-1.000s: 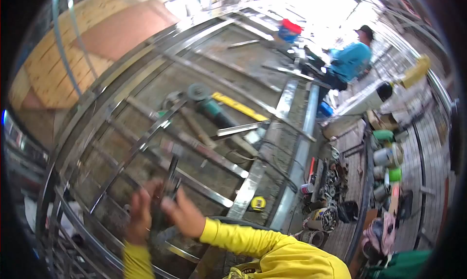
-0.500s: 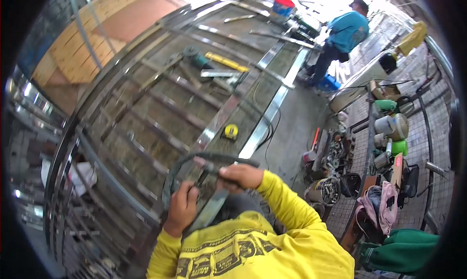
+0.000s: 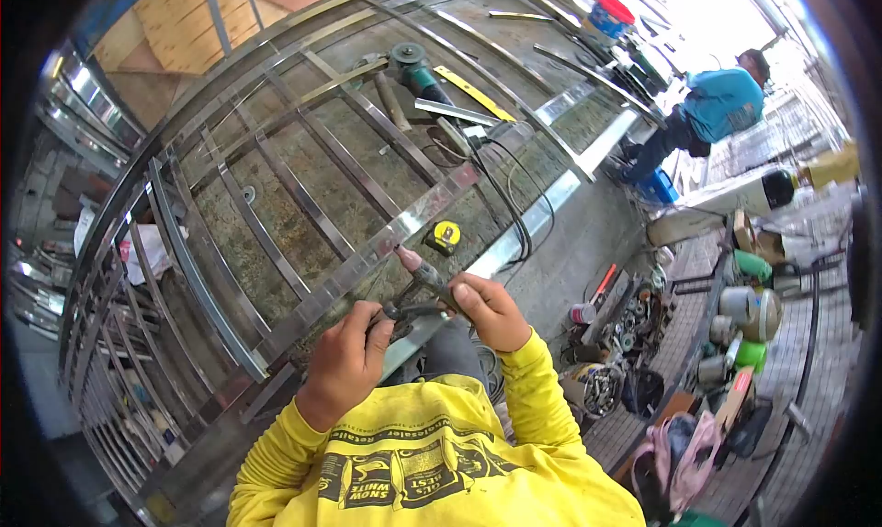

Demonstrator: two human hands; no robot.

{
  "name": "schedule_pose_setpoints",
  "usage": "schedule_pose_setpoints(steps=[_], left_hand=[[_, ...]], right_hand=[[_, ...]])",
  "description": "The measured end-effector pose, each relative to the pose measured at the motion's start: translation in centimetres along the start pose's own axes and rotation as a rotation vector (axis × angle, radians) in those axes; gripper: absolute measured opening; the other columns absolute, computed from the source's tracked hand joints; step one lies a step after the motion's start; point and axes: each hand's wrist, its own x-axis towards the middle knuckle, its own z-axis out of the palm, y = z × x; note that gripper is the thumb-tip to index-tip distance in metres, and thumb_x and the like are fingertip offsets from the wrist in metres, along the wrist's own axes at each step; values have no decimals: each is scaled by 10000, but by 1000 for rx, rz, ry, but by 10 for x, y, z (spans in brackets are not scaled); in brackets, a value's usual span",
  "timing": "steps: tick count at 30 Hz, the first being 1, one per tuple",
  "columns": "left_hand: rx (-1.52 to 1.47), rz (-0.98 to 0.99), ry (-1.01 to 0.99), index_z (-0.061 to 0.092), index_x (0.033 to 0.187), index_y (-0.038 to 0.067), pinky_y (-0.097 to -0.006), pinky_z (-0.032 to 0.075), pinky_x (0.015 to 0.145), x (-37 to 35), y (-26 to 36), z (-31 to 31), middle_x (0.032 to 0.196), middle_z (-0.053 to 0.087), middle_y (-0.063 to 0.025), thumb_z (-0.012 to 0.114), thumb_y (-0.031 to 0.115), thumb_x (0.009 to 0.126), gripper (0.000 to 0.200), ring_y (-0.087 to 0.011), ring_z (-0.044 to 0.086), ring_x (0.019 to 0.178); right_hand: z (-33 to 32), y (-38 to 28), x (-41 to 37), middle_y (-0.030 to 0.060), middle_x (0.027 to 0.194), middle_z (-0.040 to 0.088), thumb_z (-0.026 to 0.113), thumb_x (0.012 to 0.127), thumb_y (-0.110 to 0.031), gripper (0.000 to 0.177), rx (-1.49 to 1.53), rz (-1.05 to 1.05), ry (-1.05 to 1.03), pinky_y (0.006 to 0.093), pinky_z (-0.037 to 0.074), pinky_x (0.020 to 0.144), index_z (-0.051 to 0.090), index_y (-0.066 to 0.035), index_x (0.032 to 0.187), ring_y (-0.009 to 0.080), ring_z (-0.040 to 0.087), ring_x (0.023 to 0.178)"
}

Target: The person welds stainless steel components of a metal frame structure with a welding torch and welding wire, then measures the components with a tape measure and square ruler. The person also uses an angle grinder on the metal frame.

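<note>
2 hands are closed on 1 dark, grimy tool [image 3: 424, 276] held above the near edge of the steel frame [image 3: 276, 187]. The right hand [image 3: 491, 311] wraps its slim shaft, and the left hand [image 3: 349, 357] grips the looped dark part below. The tool's worn reddish tip points at the frame's flat shiny bar, just beside a yellow tape measure [image 3: 445, 237]. A green grinder [image 3: 415, 68] lies near the frame's far edge, and a person in blue [image 3: 721, 104] is beyond its far right corner.

Tape measure [image 3: 445, 237] on frame [image 3: 349, 270]; grinder [image 3: 418, 72] behind (right hand [image 3: 491, 311] before).
</note>
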Motion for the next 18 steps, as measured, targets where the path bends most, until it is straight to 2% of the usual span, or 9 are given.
schedule_pose_setpoints(steps=[3,5,6,7,9,13,14,17,18], left_hand=[[-4,-16,35,540,1048,29,-456,488,632,44,-2,13,850,637,-211,562,191,984,176,-438,634,792],[19,-90,41,542,1049,31,-465,488,636,78,-4,23,864,637,-216,558,204,985,185,-445,630,799],[21,-133,40,542,1049,30,-469,487,639,94,-4,28,868,637,-217,555,211,987,191,-449,627,803],[25,-175,36,541,1050,29,-474,487,642,109,-3,32,872,637,-218,552,217,989,198,-453,625,807],[20,-223,50,541,1049,28,-479,487,647,141,-2,40,879,637,-220,545,227,992,207,-458,622,813],[8,-305,110,547,1065,12,-453,474,636,189,-5,53,812,624,-216,529,247,1004,244,-446,627,766],[9,-329,132,550,1074,4,-439,468,629,197,-7,55,774,618,-214,524,254,1009,260,-439,629,740],[-3,-390,163,553,1079,4,-425,465,634,218,-10,58,772,614,-204,520,261,1014,267,-426,617,713],[-6,-436,161,548,1061,8,-431,470,645,223,-8,57,801,619,-205,522,251,1013,249,-427,619,743]], right_hand=[[-43,11,47,57,1171,482,725,882,-311,513,124,-120,-192,324,342,1008,446,-48,1223,163,445,1123],[-73,10,86,42,1092,468,621,928,-435,587,201,-40,-196,307,368,924,436,-19,1300,129,442,1048],[-84,-3,99,40,1083,489,534,963,-512,647,152,154,-203,319,370,964,419,-1,1343,132,460,1116],[-107,-1,120,50,1131,515,521,983,-482,601,68,255,-421,330,379,989,436,9,1320,144,485,1161],[-122,13,140,30,1153,517,538,990,-444,573,35,158,-481,307,403,974,421,-6,1339,136,516,1103],[-146,9,191,41,1153,513,615,976,-313,402,441,282,-291,299,432,895,464,-27,1214,130,522,1032],[-157,17,206,48,1165,513,612,980,-270,400,567,451,-351,295,428,878,432,-31,1245,131,513,1000],[-178,19,239,60,1189,519,575,998,-323,475,136,427,-673,306,425,901,407,-17,1319,145,520,1013],[-172,28,240,64,1190,536,572,995,-357,503,96,244,-636,306,428,899,433,-3,1325,145,532,986]])
